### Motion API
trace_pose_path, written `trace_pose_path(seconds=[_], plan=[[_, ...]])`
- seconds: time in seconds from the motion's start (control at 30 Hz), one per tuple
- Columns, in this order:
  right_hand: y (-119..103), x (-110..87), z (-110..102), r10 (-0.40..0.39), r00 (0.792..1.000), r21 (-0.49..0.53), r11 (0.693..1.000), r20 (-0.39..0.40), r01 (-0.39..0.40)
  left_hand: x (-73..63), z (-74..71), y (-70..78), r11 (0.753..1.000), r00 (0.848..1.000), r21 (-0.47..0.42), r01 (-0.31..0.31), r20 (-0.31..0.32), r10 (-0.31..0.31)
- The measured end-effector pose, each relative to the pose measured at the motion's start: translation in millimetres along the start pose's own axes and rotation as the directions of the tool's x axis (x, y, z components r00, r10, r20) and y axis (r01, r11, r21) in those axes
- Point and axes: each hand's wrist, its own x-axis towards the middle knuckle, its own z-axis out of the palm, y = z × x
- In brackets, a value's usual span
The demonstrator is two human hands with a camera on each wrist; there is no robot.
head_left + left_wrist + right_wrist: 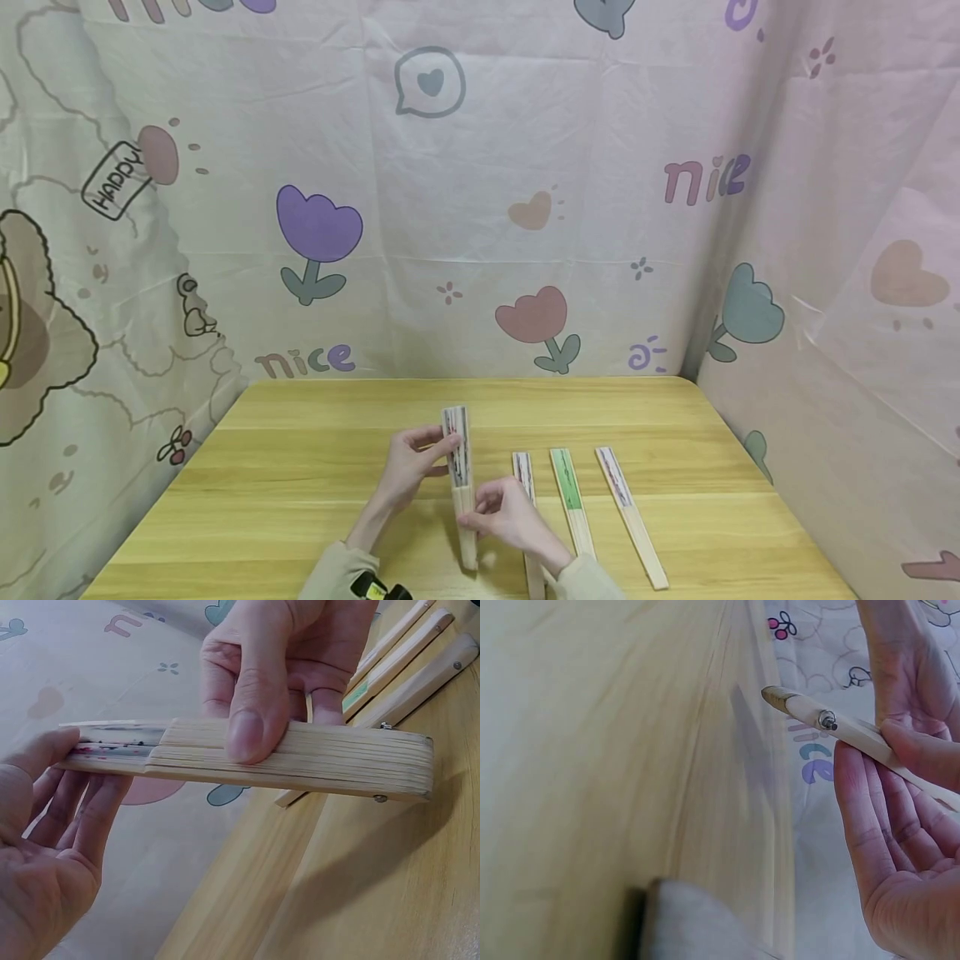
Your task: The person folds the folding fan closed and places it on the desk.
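Note:
A folded hand fan [460,467] with pale wooden ribs and a printed leaf is held raised over the table, its printed end upward in the head view. My left hand [411,463] pinches it near the printed end, thumb on one side and fingers on the other. Lower down, my right hand [510,515] grips the wooden ribs between thumb and fingers. In the left wrist view the rib edges of the fan [315,754] face the camera, with a metal rivet at the base. The right wrist view shows the rivet end of the fan [802,709].
To the right on the wooden table [315,467] lie three more folded fans: one partly behind my right hand [523,471], a green one [567,483], and one with a purplish print [630,517]. A patterned cloth [450,208] hangs behind the table.

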Motion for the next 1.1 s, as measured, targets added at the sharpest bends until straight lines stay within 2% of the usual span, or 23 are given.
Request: trace_pose_path(seconds=[0.47,0.8,0.93,1.1], plan=[[2.3,-1.5,-3.6,-0.051,0.998,0.033,0.998,0.036,0.050,0.0,-5.3,-1.6,1.000,0.993,-0.014,0.013,0.121,-0.011],[0.3,-3.6,-5.0,-0.035,0.998,0.075,0.997,0.058,0.030,0.8,-9.0,-2.3,0.994,0.965,-0.104,0.031,0.263,-0.003],[0.3,-4.0,-5.1,-0.026,0.998,0.064,0.998,0.052,0.023,-0.4,-9.1,-0.8,0.993,0.961,-0.114,0.029,0.275,0.004],[1.4,-5.2,-4.5,-0.025,0.999,0.054,0.998,0.043,0.023,-1.2,-9.5,0.0,0.994,0.965,-0.103,0.022,0.261,0.006]])
